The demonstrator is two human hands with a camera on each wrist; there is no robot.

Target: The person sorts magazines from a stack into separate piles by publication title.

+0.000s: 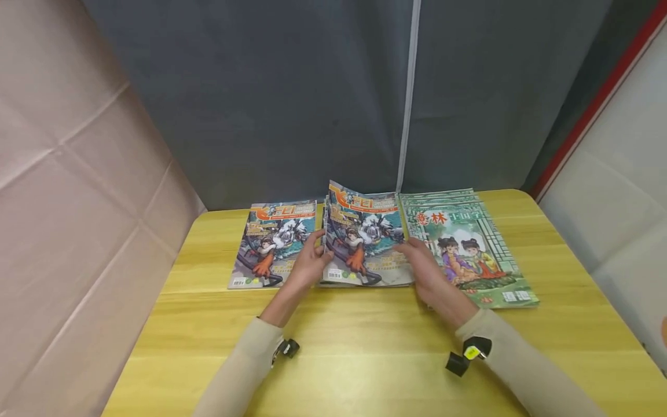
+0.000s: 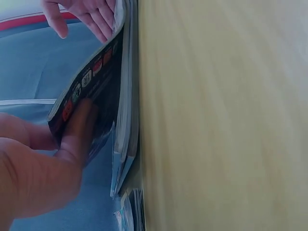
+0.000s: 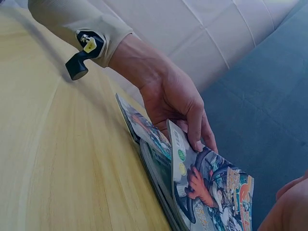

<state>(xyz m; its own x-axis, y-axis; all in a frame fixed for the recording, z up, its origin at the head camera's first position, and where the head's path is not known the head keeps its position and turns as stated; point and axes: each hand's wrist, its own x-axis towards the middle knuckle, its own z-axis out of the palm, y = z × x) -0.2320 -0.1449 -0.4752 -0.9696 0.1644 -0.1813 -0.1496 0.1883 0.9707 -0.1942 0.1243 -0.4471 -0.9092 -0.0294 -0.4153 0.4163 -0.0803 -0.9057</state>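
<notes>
My left hand (image 1: 308,265) pinches the left edge of the top comic magazine (image 1: 367,243) on the middle stack, thumb on the cover and fingers beneath. That edge is raised and bent up from the magazines (image 2: 126,110) under it, as the left wrist view shows. At the stack's right side is my right hand (image 1: 428,269), its fingers (image 2: 98,21) straight and its thumb held apart from them. Beside the left hand lies another magazine (image 1: 273,249) with the same cover. A fanned stack of green-covered magazines (image 1: 469,249) lies by the right hand.
All the magazines lie on a yellow wood-grain table (image 1: 354,347), near its far edge. A dark grey curtain (image 1: 271,104) hangs behind it. Pale panels (image 1: 78,202) stand at both sides. A small black device is strapped to each sleeve.
</notes>
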